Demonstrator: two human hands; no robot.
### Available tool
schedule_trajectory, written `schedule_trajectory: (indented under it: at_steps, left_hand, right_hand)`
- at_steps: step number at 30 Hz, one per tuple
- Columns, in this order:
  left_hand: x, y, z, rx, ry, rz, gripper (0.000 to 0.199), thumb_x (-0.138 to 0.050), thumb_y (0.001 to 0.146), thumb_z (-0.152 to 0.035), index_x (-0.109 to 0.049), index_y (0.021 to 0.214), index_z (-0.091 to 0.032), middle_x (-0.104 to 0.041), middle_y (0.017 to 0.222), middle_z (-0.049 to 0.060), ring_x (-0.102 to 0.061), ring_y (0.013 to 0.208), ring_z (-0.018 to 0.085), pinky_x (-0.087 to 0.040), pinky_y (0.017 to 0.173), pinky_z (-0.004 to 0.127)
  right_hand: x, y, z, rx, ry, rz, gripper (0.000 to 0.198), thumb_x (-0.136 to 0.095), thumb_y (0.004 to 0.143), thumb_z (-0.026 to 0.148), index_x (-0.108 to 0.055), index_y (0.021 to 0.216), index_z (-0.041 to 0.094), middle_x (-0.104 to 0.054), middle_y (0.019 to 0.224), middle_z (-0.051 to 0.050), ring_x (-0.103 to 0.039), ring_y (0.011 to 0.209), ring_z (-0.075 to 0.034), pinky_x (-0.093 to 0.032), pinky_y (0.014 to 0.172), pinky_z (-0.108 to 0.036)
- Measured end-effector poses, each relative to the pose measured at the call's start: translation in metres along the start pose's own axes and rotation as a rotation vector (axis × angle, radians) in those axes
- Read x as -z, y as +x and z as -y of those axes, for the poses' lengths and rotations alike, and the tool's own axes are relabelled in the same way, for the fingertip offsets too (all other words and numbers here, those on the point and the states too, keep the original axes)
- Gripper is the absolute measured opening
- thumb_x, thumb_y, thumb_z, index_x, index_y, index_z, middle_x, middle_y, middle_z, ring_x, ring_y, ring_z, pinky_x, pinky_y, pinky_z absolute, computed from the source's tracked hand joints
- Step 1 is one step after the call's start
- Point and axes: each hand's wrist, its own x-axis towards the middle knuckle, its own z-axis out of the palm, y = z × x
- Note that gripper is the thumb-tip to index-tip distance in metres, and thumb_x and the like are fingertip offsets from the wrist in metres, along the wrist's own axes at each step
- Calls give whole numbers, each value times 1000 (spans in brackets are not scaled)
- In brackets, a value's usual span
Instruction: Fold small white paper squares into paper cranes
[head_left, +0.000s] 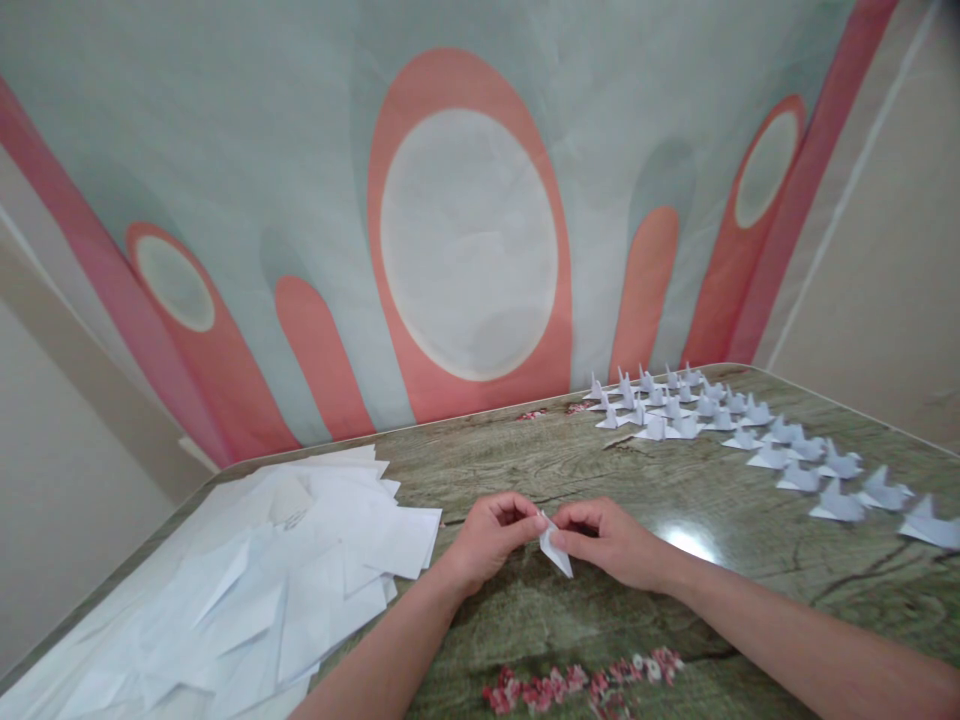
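Between my two hands is a small white folded paper (557, 553), narrow and pointed at its lower end. My left hand (496, 535) pinches its upper left edge between thumb and fingers. From the other side, my right hand (609, 545) grips it with the thumb laid on its face and the fingers curled behind. The paper is held just over the table, tilted. My fingers hide its upper part.
A wide heap of loose white paper sheets (315, 600) covers the table's left side. Several folded paper cranes (799, 475) stand in rows at the back right. The wood-patterned table (480, 465) meets a patterned wall (472, 400) behind. Printed pink flowers (555, 690) mark the near tabletop.
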Motion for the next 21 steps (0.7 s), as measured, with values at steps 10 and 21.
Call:
schedule_trajectory:
  at_steps: [10, 21]
  left_hand:
    - [-4, -1, -1, -19, 103, -37, 31, -71, 66, -40, -57, 66, -12, -57, 62, -1, -46, 58, 9, -35, 57, 21]
    - [-15, -3, 1, 14, 338, -161, 30, -60, 72, -41, -54, 64, -13, -50, 58, -1, -42, 56, 10, -31, 54, 22]
  right_hand:
    - [-3, 1, 0, -20, -8, -16, 28, -54, 81, 36, -58, 63, 14, -46, 57, 3, -38, 56, -9, -30, 53, -21]
    - [-7, -1, 6, -7, -103, -78, 30, -51, 82, 33, -49, 58, 16, -44, 55, 4, -39, 55, -10, -30, 53, -22]
